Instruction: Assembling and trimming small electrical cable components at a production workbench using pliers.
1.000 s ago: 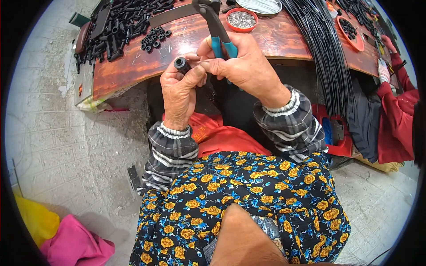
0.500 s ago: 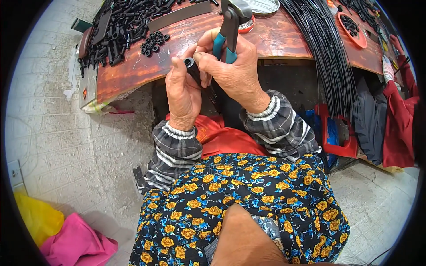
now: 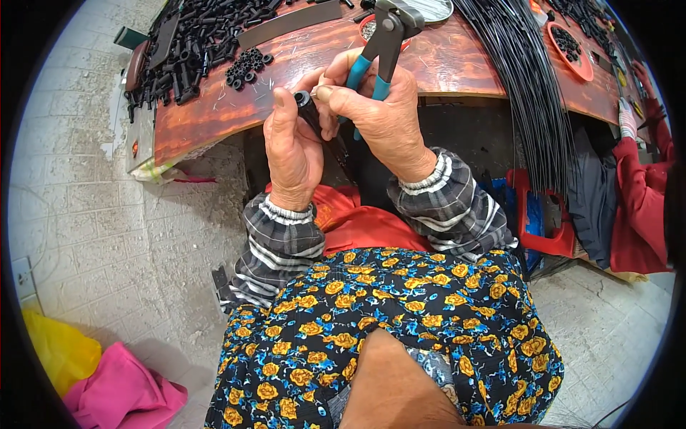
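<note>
My left hand (image 3: 294,146) is closed around a black tube-like part (image 3: 306,111) with a round open end turned up toward me. My right hand (image 3: 382,114) keeps a pair of pliers (image 3: 386,51) with blue-green handles tucked in the palm, jaws pointing up and away. Its thumb and index finger pinch together beside the tube's end; something tiny and pale seems to be between them, too small to name. Both hands are close together, just in front of the table's near edge. Below them the tube's lower part is partly hidden by my fingers.
On the wooden table (image 3: 207,118) lie a heap of black tube parts (image 3: 187,61), a cluster of black rings (image 3: 248,69) and a dark strip (image 3: 289,23). Long black rods (image 3: 511,93) hang over the edge. A red dish (image 3: 570,53) stands at right, near a co-worker's gloved hand (image 3: 627,120).
The pliers have tilted and shifted slightly to the right in my right hand. Its thumb and fingertip stay by the tube's end. The co-worker's arm at right has moved a little.
</note>
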`<state>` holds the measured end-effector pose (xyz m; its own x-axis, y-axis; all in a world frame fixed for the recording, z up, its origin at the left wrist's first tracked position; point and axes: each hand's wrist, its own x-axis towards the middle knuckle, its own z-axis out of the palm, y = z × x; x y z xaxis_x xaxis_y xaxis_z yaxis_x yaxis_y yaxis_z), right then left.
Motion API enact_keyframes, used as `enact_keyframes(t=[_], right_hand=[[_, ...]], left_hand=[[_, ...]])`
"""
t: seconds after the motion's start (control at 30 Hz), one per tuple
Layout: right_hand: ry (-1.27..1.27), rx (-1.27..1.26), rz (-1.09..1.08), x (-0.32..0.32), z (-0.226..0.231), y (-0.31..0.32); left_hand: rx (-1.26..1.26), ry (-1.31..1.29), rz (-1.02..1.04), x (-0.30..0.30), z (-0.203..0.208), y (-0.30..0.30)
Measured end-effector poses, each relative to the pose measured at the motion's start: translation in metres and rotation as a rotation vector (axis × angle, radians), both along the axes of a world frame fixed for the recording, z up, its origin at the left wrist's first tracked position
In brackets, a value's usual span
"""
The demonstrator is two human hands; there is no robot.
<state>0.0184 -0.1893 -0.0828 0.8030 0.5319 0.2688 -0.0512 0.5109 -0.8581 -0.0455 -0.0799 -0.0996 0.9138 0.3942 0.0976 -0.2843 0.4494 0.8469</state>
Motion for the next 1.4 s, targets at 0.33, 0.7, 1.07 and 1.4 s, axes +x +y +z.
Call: enact_keyframes(t=[0.33,0.7,1.07,1.4], right_hand=[[-0.503,-0.053,-0.188,0.002,-0.015,0.003],[-0.246,0.081,-0.046,-0.003,-0.002,-0.001],[-0.243,-0.041,-0.015,-0.003,0.003,-0.007],[-0.258,-0.075,0.001,-0.002,0.003,-0.009]], left_hand=[[0.072,-0.011,-0.024,-0.005,0.002,0.0],[0.034,-0.011,0.002,-0.005,0.009,-0.004],[0.011,-0.024,-0.038,-0.007,0.002,-0.002],[0.008,-0.013,-0.038,-0.009,0.003,-0.003]])
